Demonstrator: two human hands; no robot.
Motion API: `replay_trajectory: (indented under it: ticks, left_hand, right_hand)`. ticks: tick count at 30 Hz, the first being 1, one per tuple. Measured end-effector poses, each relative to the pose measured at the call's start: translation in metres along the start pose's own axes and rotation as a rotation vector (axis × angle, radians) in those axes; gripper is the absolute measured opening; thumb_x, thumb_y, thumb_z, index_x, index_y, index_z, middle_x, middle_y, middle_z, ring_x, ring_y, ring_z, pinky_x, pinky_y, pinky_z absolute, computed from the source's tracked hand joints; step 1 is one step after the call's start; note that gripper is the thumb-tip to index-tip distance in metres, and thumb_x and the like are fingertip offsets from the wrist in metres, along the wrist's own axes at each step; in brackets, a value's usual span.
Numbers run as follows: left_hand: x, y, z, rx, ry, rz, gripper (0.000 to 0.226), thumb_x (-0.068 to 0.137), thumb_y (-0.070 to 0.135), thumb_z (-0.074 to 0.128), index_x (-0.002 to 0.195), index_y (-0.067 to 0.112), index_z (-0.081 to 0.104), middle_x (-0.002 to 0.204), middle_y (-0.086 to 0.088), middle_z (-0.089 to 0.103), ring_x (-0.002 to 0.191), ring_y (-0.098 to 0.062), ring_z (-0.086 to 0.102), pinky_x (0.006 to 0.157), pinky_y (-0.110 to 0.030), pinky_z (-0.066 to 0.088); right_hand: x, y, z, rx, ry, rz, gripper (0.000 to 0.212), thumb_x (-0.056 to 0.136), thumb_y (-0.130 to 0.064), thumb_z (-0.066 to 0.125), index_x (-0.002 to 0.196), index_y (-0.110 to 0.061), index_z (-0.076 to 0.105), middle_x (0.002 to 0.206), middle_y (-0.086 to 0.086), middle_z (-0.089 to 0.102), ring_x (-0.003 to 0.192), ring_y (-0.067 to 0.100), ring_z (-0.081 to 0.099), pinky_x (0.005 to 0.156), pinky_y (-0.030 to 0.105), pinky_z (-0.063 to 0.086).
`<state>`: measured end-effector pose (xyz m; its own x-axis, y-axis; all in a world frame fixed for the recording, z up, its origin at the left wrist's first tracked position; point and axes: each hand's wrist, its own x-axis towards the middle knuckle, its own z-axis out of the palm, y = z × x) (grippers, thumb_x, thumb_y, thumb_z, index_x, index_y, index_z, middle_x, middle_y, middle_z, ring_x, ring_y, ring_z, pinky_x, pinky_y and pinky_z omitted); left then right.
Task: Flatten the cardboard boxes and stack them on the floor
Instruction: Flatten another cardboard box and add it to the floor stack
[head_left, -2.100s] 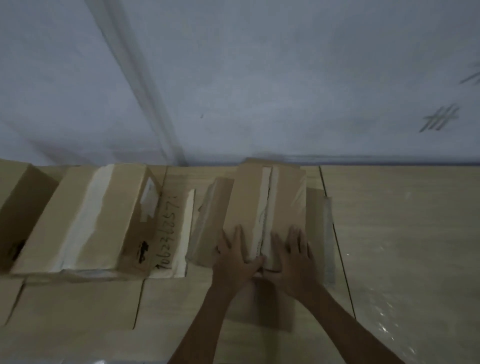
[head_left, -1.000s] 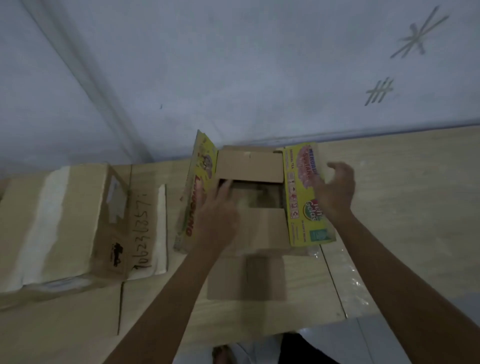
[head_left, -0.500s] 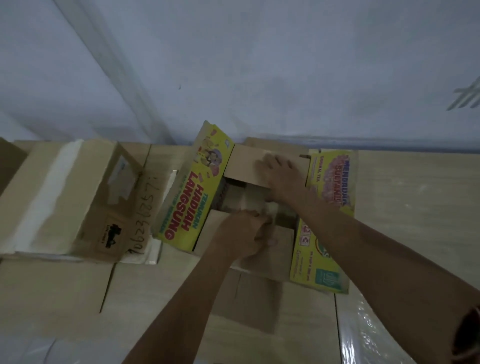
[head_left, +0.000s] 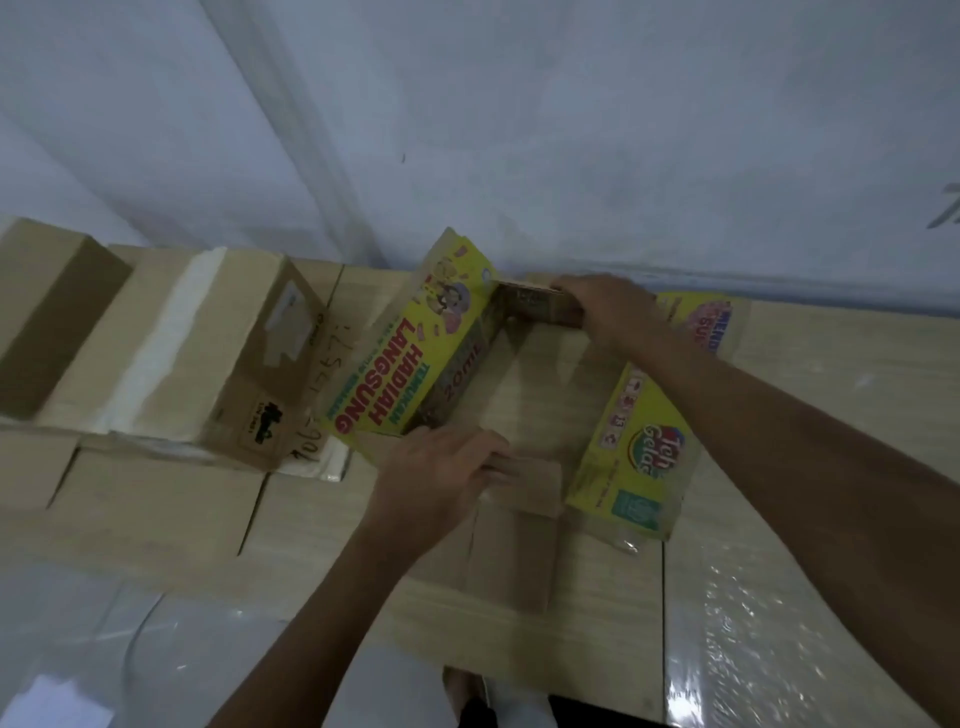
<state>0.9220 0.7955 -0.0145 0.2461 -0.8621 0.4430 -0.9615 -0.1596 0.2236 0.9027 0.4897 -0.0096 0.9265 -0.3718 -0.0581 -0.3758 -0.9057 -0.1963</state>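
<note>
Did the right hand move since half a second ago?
Yes, slightly. The right hand went from the middle of the yellow box's far brown flap to that flap's right end.

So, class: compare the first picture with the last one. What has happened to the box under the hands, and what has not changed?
The yellow printed box, shut and pressed under both palms at first, now stands open, its flaps spread outward. The right hand has moved to grip the far flap; the left hand grips the near one. The taped brown box beside it stays where it was.
</note>
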Motion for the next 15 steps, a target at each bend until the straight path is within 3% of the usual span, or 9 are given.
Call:
replay_trajectory:
  ticks: [2,4,10,13,15]
  left_hand:
    - [-0.004,-0.012,-0.01,0.03,0.058,-0.158,0.016,0.09,0.035,0.072,0.097,0.022,0.064,0.092,0.009,0.07,0.08,-0.014,0.066,0.065,-0.032,0.052]
    - [-0.005,-0.024,-0.018,0.05,0.1,-0.332,0.026,0.081,0.031,0.082,0.097,0.022,0.063,0.093,0.006,0.071,0.08,-0.017,0.067,0.064,-0.031,0.05]
    - [0.015,-0.046,-0.02,0.074,0.073,-0.624,0.033,0.078,0.039,0.082,0.104,0.028,0.064,0.095,0.005,0.069,0.086,-0.024,0.065,0.061,-0.03,0.043]
    - [0.018,-0.065,-0.009,0.046,0.001,-0.676,0.033,0.079,0.041,0.077,0.105,0.027,0.063,0.104,0.004,0.062,0.097,-0.026,0.06,0.073,-0.036,0.05]
    - [0.016,-0.074,-0.001,0.037,0.002,-0.71,0.036,0.076,0.045,0.078,0.102,0.026,0.064,0.109,0.0,0.06,0.103,-0.029,0.057,0.085,-0.044,0.052]
  right_hand:
    - [-0.007,0.01,-0.017,-0.041,-0.03,0.029,0.049,0.089,-0.012,0.055,0.131,-0.038,0.052,0.124,0.009,0.064,0.113,0.034,0.06,0.092,0.05,0.042]
    - [-0.016,0.019,-0.027,-0.091,-0.053,0.066,0.048,0.087,-0.008,0.058,0.123,-0.04,0.056,0.124,0.005,0.065,0.115,0.031,0.058,0.105,0.059,0.031]
    - [-0.047,0.026,-0.044,-0.035,-0.135,0.181,0.043,0.081,0.004,0.063,0.104,-0.032,0.069,0.124,0.0,0.066,0.126,0.024,0.051,0.116,0.063,-0.001]
    - [-0.067,0.033,-0.035,0.012,0.029,0.253,0.031,0.08,-0.012,0.073,0.105,-0.031,0.073,0.139,0.002,0.057,0.141,0.026,0.034,0.117,0.061,0.002]
    - [-0.089,0.028,-0.016,0.141,0.332,0.369,0.044,0.079,-0.033,0.077,0.122,-0.03,0.065,0.15,0.008,0.043,0.146,0.03,0.025,0.118,0.052,0.014]
